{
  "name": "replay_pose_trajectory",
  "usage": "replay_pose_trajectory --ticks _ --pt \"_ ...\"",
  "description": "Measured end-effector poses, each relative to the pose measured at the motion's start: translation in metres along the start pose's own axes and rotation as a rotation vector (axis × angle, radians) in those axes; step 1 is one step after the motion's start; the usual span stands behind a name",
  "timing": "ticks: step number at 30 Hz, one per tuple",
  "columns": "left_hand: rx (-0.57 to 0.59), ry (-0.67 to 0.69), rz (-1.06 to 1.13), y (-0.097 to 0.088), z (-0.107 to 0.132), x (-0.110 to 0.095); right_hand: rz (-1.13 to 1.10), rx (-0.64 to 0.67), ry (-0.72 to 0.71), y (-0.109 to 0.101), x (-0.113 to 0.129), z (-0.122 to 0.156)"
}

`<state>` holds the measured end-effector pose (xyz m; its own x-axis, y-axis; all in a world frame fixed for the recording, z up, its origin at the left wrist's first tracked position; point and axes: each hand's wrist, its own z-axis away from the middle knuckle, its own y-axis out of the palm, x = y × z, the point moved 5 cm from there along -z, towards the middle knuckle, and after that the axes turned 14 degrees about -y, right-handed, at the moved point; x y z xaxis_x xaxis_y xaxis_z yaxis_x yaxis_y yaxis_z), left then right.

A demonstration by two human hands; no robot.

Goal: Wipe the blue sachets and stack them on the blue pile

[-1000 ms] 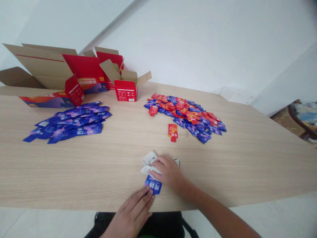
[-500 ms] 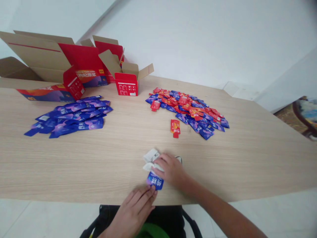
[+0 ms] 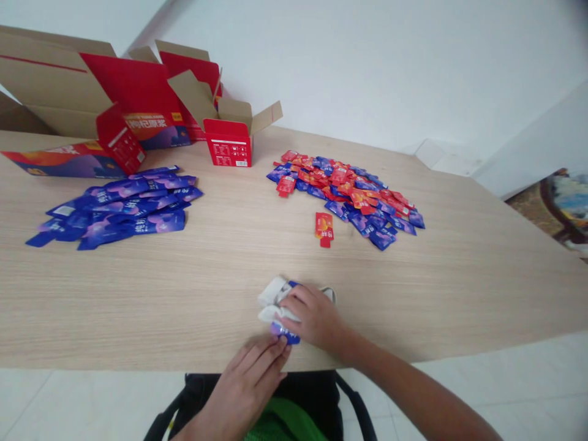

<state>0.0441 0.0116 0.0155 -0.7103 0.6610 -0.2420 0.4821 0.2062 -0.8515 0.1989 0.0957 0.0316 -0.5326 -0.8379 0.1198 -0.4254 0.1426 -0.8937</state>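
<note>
- Near edge of the counter [image 3: 138,300] runs just below both hands, with open wood ahead up to the red and blue sachets [image 3: 344,196].
- Right hand [image 3: 312,317] closes over a crumpled white wrapper [image 3: 274,301].
- Open left hand [image 3: 243,381] touches a blue sachet [image 3: 285,335] beneath that wrapper.

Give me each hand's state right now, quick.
Left hand: fingers extended, tips at the blue foil sachet; grip cannot be told.
Right hand: closed, holding crumpled white wrapping.
</note>
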Motion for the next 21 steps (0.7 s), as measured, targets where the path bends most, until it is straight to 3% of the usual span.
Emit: replay_pose_trajectory --ticks 4,6,9,12,14,17,21 --pt "0.01 0.027 -0.02 0.001 0.001 0.001 0.151 -0.047 0.17 -0.022 -0.072 -0.007" --pt "0.016 0.03 -0.025 0.001 0.001 0.001 0.162 -0.084 0.203 -0.036 -0.08 -0.011" --pt "0.028 0.027 -0.021 0.0 0.0 0.001 0.066 -0.132 0.164 -0.04 -0.042 -0.011" --pt "0.013 -0.004 0.016 -0.001 -0.002 0.001 -0.038 0.002 -0.024 -0.017 0.013 -0.006" --pt "0.016 -0.013 0.033 -0.001 -0.003 0.001 -0.047 0.056 -0.07 -0.002 0.023 -0.002" --pt "0.02 0.013 0.021 0.0 -0.002 0.0 0.026 0.014 0.022 0.001 -0.015 -0.003" --pt "0.03 0.021 -0.002 0.002 0.0 0.002 0.161 -0.036 0.165 -0.025 -0.078 -0.012"
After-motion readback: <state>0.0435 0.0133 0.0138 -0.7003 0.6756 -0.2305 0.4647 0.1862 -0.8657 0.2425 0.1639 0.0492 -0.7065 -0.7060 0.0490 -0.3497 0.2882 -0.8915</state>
